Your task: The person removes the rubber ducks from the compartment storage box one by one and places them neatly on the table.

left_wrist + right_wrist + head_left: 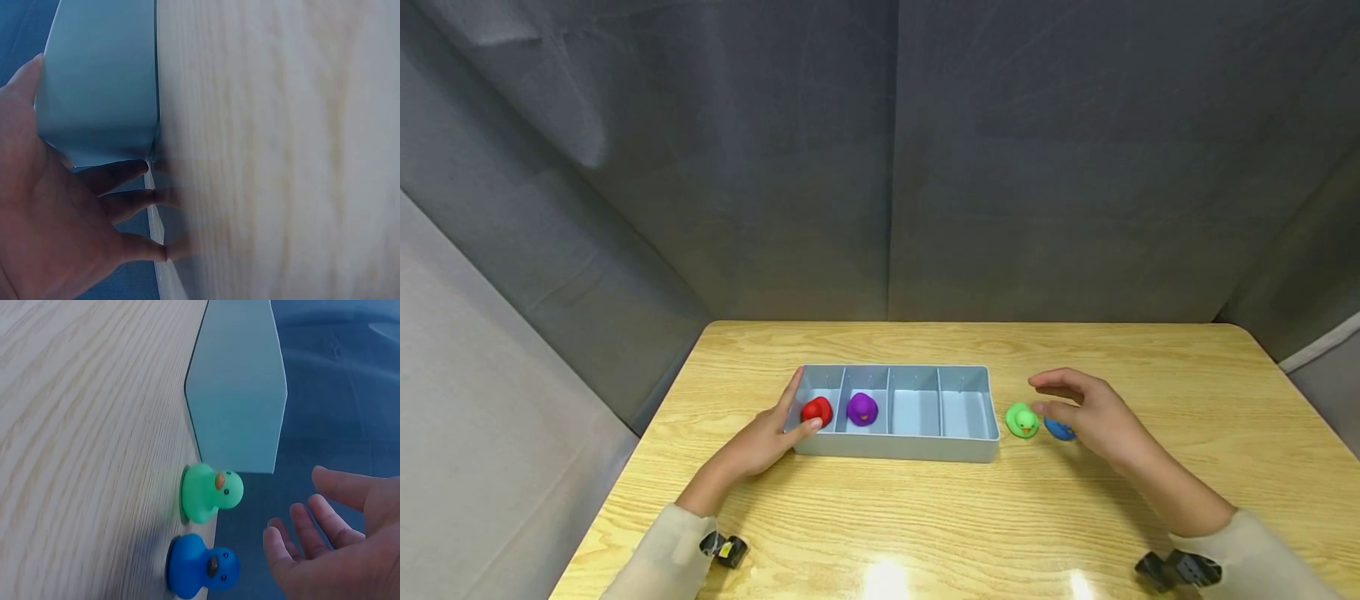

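Observation:
A long grey-blue box (895, 448) with a row of compartments lies on the table. At its left end is my left hand (763, 437), fingers extended along the end wall and thumb over the front rim. In the left wrist view, the fingertips reach down to the tabletop. A red rubber duck (815, 410) sits in the leftmost compartment, and a purple duck (862, 409) in the one beside it. Right of the box stand a green duck (1022, 420) and a blue duck (1058, 428). My right hand (1093, 417), empty with fingers loosely bent, hovers over the blue duck, partly covering it.
The two compartments on the right of the box have bare floors. Under everything is a light wooden table (940, 525). Dark grey cloth (887, 167) hangs behind its far edge, and a pale panel (490, 433) rises at the left.

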A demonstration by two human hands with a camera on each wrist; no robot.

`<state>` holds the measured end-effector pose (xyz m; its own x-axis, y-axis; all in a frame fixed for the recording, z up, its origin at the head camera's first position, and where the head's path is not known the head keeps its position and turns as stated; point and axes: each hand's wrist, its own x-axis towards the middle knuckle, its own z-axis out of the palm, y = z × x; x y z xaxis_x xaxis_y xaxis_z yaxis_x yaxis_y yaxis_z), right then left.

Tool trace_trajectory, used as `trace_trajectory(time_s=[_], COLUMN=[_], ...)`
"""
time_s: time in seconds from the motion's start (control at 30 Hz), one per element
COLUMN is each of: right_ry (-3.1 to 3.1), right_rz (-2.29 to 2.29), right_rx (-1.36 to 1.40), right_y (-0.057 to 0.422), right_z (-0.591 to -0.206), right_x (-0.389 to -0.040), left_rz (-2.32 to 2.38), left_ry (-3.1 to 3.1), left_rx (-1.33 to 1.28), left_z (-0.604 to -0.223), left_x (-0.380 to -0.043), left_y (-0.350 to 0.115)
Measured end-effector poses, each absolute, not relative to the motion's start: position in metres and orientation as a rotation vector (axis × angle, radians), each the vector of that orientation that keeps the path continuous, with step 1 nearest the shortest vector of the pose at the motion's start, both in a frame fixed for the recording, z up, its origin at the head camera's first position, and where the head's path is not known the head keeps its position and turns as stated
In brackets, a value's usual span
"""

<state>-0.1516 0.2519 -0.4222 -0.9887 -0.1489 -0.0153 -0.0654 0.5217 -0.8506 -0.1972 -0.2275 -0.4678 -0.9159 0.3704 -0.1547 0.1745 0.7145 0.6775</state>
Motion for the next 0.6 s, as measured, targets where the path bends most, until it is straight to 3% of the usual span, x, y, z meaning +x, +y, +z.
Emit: trace_trajectory(time_s=[0.6], right_ry=[2.525], right_rz=[-1.627], right_rx=[-0.290], right_y=[0.211], right_z=[-0.416], right_x=[-0.151], left_rz=[1.000], left_ry=[2.640], left_rx=[0.410], left_z=[-0.467], left_x=[-0.197], left_y=[-0.227])
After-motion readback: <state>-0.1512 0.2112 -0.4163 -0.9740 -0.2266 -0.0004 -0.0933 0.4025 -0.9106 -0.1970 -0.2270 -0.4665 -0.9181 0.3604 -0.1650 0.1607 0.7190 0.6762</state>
